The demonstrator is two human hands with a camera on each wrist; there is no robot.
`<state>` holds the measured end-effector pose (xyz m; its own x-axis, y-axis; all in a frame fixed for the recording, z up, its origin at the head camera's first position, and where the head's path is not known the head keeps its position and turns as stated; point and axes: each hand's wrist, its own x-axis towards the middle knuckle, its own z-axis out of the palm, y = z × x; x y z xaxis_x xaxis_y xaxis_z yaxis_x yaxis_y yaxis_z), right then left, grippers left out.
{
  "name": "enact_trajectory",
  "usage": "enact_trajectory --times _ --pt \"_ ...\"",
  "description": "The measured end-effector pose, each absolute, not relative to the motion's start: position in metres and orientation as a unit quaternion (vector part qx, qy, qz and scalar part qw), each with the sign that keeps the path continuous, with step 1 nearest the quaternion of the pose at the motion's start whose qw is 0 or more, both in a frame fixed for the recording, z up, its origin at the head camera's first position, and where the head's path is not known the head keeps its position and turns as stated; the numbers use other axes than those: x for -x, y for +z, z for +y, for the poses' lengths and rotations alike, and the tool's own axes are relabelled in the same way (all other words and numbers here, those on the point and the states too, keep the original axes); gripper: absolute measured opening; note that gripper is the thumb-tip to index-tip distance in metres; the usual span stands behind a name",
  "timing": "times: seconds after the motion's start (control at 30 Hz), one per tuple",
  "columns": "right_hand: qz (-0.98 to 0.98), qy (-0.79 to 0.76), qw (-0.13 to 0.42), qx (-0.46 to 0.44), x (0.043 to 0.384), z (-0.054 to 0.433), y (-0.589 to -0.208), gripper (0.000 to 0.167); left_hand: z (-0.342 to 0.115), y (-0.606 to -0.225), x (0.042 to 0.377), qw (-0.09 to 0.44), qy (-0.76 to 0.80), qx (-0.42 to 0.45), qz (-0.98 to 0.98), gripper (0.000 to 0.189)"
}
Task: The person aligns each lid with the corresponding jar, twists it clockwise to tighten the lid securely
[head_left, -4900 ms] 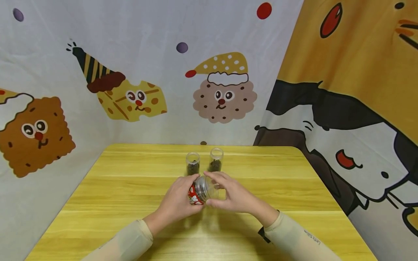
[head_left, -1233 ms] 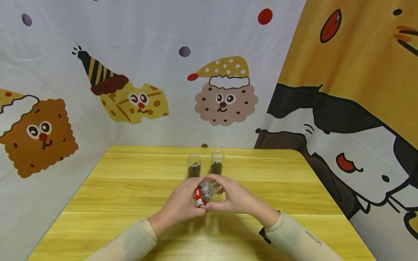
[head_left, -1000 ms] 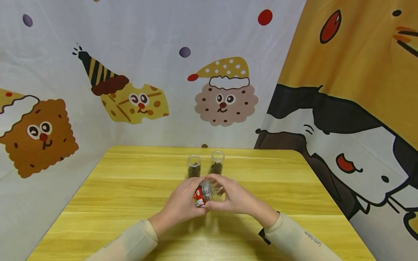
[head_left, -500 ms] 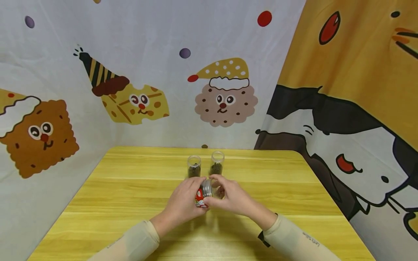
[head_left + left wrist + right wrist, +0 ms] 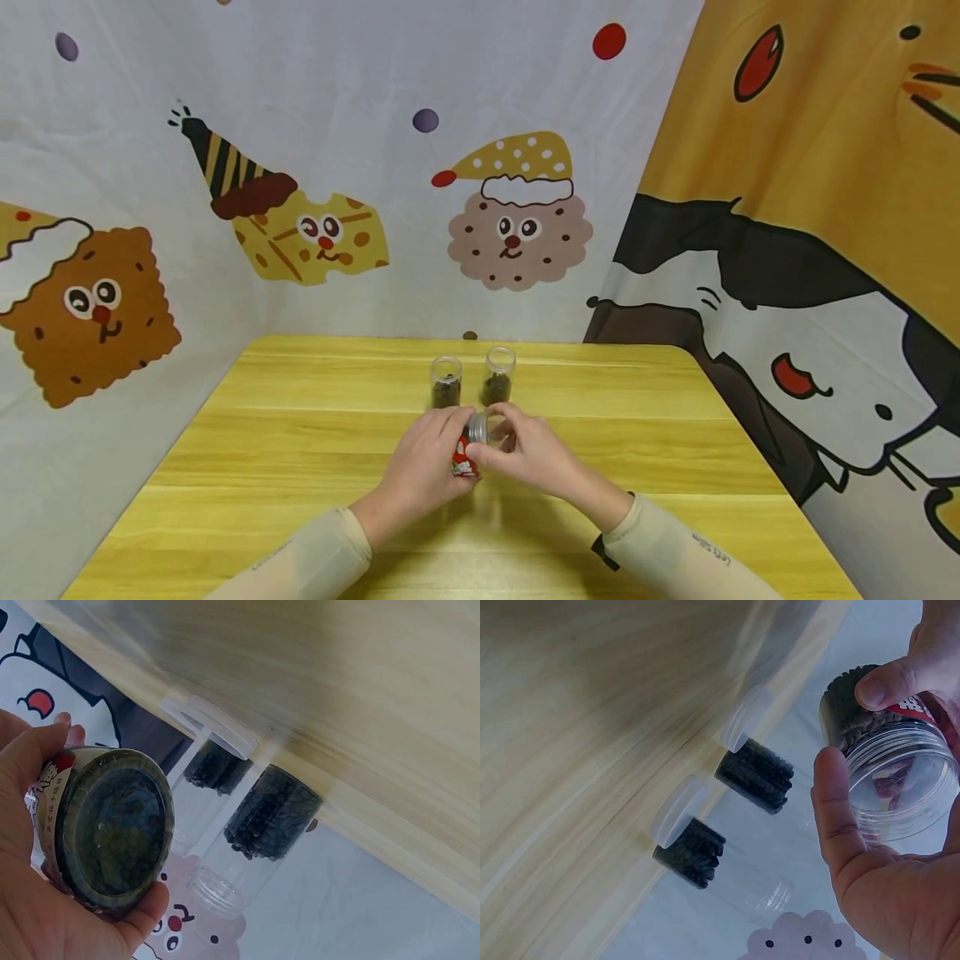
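My left hand [image 5: 423, 454] grips a clear plastic jar [image 5: 465, 460] with a red printed label, held tipped on its side above the table. Dark small pieces show through its base and wall in the wrist views. Screw threads [image 5: 892, 746] ring its clear end, which points toward my right hand [image 5: 534, 450]. The fingers and thumb of that hand curl around this clear end. Just beyond the hands stand two glass jars, one on the left [image 5: 446, 387] and one on the right [image 5: 497, 383], each partly filled with dark pieces.
Two translucent lids, one [image 5: 681, 810] and another [image 5: 748, 718], are at the bases of the standing jars in the right wrist view. The hands hide them in the head view. A yellow wood-grain table [image 5: 300, 417] reaches back to a cartoon-printed curtain [image 5: 337, 308].
The held jar has turned to lie more level and shifted slightly right. My right hand's thumb has moved higher along the clear end. Both standing jars have stayed in place.
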<state>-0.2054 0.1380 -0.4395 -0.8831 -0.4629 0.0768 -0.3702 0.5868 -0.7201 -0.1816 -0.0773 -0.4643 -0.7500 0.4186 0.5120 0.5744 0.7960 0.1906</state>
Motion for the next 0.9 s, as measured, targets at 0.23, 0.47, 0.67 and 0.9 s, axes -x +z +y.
enact_trajectory --times 0.23,0.47,0.67,0.9 --pt "0.895 -0.383 0.056 0.221 0.205 0.138 -0.441 0.068 -0.076 -0.467 0.181 0.247 -0.149 0.273 -0.918 0.096" --pt "0.898 -0.390 0.066 0.195 0.204 0.137 -0.442 0.072 -0.075 -0.470 0.181 0.264 -0.161 0.276 -0.910 0.096" --pt "0.896 -0.400 0.082 0.176 0.203 0.136 -0.442 0.072 -0.074 -0.471 0.180 0.268 -0.162 0.276 -0.909 0.098" --pt "0.896 -0.401 0.096 0.161 0.200 0.134 -0.441 0.072 -0.074 -0.475 0.180 0.272 -0.156 0.279 -0.907 0.099"
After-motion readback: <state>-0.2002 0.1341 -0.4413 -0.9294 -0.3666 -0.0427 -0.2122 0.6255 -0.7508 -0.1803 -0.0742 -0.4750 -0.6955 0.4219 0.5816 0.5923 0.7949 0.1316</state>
